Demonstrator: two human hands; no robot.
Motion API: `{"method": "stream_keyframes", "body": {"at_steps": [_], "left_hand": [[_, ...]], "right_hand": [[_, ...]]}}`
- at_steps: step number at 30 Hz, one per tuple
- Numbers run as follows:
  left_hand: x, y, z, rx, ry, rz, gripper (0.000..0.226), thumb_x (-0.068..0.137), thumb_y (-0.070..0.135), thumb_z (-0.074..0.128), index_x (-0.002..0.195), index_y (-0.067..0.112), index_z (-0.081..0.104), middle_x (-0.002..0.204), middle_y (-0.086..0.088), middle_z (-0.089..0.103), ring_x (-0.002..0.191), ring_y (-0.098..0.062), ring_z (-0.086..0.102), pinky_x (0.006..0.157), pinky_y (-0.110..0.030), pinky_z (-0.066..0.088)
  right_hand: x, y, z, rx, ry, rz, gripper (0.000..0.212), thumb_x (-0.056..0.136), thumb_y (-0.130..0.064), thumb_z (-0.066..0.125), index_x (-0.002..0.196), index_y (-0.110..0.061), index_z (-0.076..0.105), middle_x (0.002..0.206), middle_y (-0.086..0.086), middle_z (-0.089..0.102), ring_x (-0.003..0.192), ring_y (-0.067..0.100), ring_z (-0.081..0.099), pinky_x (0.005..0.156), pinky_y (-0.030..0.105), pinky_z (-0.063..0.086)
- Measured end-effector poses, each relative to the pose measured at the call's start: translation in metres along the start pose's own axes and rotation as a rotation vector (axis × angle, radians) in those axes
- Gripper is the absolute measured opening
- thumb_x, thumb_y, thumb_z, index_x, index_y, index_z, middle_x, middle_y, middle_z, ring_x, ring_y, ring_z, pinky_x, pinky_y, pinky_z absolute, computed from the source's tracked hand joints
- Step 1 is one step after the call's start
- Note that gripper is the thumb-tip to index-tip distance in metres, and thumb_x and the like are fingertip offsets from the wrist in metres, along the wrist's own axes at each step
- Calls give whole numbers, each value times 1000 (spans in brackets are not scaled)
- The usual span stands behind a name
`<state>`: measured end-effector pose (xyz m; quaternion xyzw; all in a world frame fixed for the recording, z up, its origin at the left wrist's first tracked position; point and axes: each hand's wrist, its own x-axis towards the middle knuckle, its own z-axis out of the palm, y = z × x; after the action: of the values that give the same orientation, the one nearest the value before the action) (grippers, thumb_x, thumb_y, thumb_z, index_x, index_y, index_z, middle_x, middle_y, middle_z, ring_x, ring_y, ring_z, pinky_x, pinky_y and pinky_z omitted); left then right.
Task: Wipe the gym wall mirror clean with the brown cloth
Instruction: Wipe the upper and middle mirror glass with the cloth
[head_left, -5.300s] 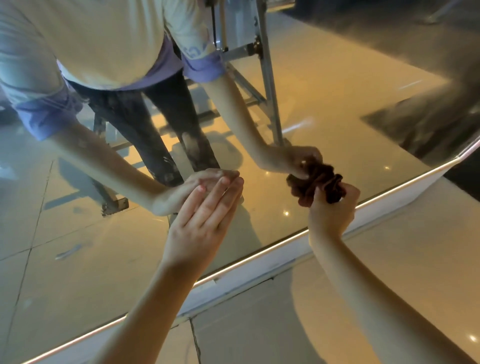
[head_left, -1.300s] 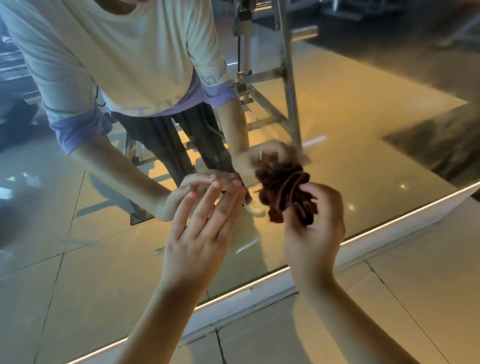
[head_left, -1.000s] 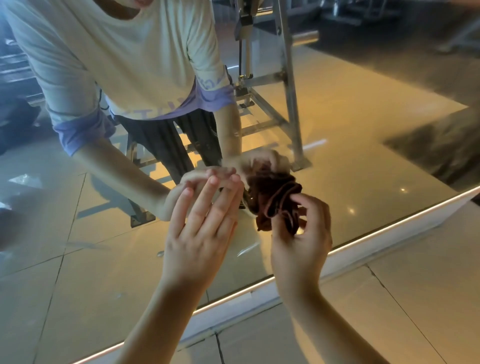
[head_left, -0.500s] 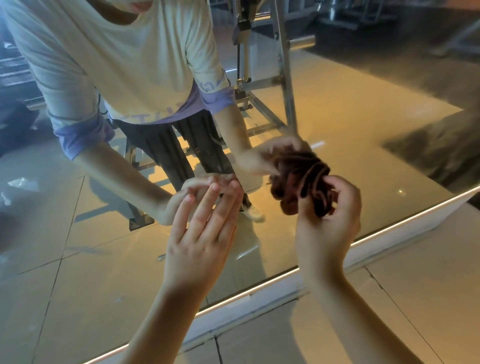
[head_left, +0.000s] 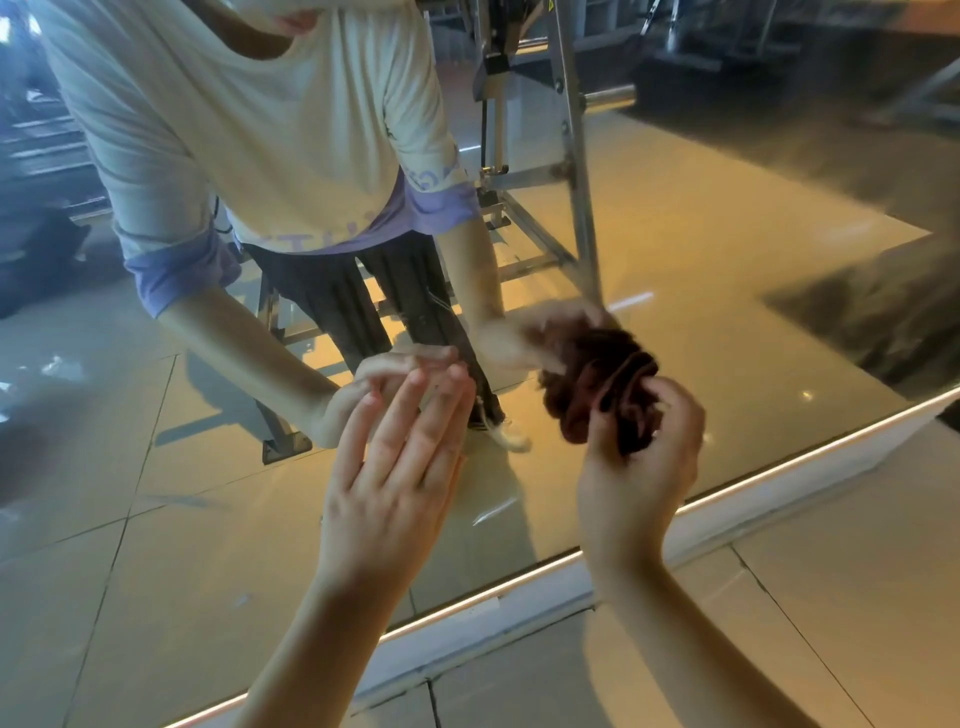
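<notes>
The wall mirror (head_left: 727, 291) fills most of the head view and runs down to a white base strip near the floor. My right hand (head_left: 641, 467) grips a bunched brown cloth (head_left: 597, 395) and holds it against the lower glass; its reflection meets it there. My left hand (head_left: 400, 467) has straight fingers, with the fingertips resting on the glass to the left of the cloth. The mirror reflects my arms, torso and legs.
A lit white base strip (head_left: 810, 457) borders the mirror's bottom edge above the tiled floor (head_left: 857, 597). A metal gym machine frame (head_left: 576, 182) and dark mats show only as reflections in the glass.
My right hand with the cloth has swept left, then back right across the lower glass over the last second. My left hand has stayed on the glass.
</notes>
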<state>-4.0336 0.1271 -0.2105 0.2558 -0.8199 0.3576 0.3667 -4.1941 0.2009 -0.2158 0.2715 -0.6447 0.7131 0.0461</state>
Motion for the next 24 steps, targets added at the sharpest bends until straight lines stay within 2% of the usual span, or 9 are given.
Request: {"method": "stream_keyframes", "body": {"at_steps": [3, 5, 7, 10, 14, 16, 19, 21, 24], "left_hand": [[3, -6, -1, 37, 6, -14, 78, 91, 26, 73, 155, 8, 31, 161, -7, 21, 151, -22, 19, 123, -41, 17], [3, -7, -1, 39, -3, -8, 78, 92, 27, 72, 155, 8, 30, 162, -7, 21, 154, -21, 12, 124, -41, 16], [2, -6, 0, 35, 1, -7, 77, 92, 26, 72, 155, 7, 31, 161, -7, 22, 153, -22, 16, 124, -42, 17], [3, -3, -1, 20, 24, -14, 73, 91, 22, 73, 152, 7, 36, 160, -7, 24, 150, -23, 21, 123, -42, 20], [3, -5, -3, 23, 32, -1, 70, 91, 20, 74, 150, 7, 39, 160, -7, 24, 149, -22, 24, 119, -42, 25], [3, -7, -4, 13, 24, 5, 69, 91, 19, 73, 150, 7, 40, 160, -6, 24, 149, -22, 24, 119, -41, 24], [5, -7, -6, -1, 16, 5, 69, 89, 15, 75, 149, 7, 41, 159, -6, 24, 146, -23, 27, 119, -41, 24], [5, -6, -8, -10, 12, -4, 71, 87, 14, 76, 149, 7, 41, 159, -6, 24, 145, -23, 27, 119, -41, 24], [5, -8, -9, 18, 6, -29, 76, 90, 20, 73, 153, 6, 33, 160, -7, 22, 147, -24, 24, 122, -43, 21]], "right_hand": [[-14, -10, 2, -52, -178, -215, 30, 77, -2, 59, 106, -1, 59, 109, 7, 56, 97, 25, 59, 84, 6, 43], [1, -18, 2, -33, -170, -265, 31, 75, -9, 55, 104, 0, 60, 108, 4, 54, 97, 22, 58, 84, 6, 42], [17, -20, 0, -25, -77, -237, 31, 77, -3, 59, 109, 0, 60, 110, 2, 54, 101, 19, 58, 85, 11, 47], [10, -19, 3, -9, 29, -96, 38, 78, 9, 64, 114, -2, 58, 114, 1, 55, 106, 19, 59, 87, 17, 51], [-11, -25, 6, -54, -167, -318, 29, 77, -3, 57, 106, -1, 62, 107, 10, 60, 97, 30, 61, 84, 19, 48], [11, -29, 4, -66, -97, -355, 29, 76, 2, 57, 104, 2, 64, 105, 7, 60, 96, 30, 61, 83, 21, 48], [37, -38, 5, -26, 127, -196, 38, 76, 14, 61, 112, 2, 62, 111, 4, 57, 103, 25, 60, 87, 18, 48], [24, -40, 8, -49, 66, -240, 34, 79, 11, 60, 111, 1, 63, 114, 8, 59, 106, 28, 60, 87, 20, 48], [13, -36, 1, -114, -139, -468, 26, 80, 1, 59, 104, 0, 69, 110, 12, 63, 101, 29, 60, 87, 19, 48]]}}
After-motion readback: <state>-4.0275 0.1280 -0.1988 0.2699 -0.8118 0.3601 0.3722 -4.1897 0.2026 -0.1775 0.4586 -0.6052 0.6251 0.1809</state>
